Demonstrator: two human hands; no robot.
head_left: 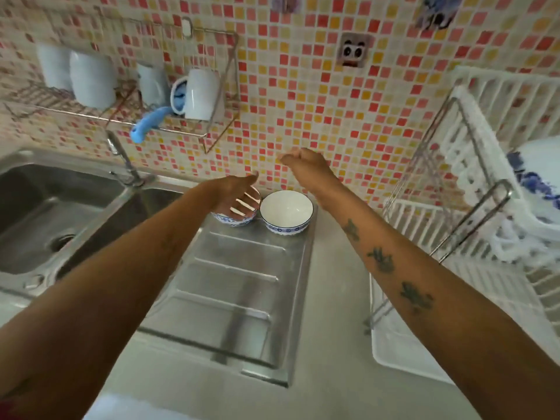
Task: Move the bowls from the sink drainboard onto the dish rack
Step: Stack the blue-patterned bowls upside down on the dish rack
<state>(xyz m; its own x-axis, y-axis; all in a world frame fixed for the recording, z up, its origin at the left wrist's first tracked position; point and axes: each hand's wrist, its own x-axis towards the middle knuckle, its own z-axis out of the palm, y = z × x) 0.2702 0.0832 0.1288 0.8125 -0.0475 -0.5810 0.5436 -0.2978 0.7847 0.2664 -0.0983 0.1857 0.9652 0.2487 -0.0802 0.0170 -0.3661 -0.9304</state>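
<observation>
Both forearms reach forward over the bench (333, 298) and the ribbed steel drainboard (236, 286), which runs away from the camera toward the tiled wall (303, 86). At its far end sit two bowls side by side, nearly touching, both upright with mouths facing up; round, so no real long axis, only the vertical one. Left hand (233, 198) hovers spread over the left bowl (236, 218), fingers (248, 204) across its mouth, grip open and not closed on the rim as far as I can tell, contact unclear. Right hand (303, 162) hangs above and behind the right bowl (286, 212), fingers loosely curled, holding nothing, well clear of it. Step in hand looks like picking up the left bowl: best to pinch the rim with thumb outside and fingers inside, lift straight up so it doesn't knock its neighbour, then carry it right. Dish rack (472, 225) stands on the right side of the bench, white slats with a metal frame, some blue-patterned crockery (536, 177) already in it. Sink (60, 207) to the left, wall shelf with mugs (200, 95) beyond
</observation>
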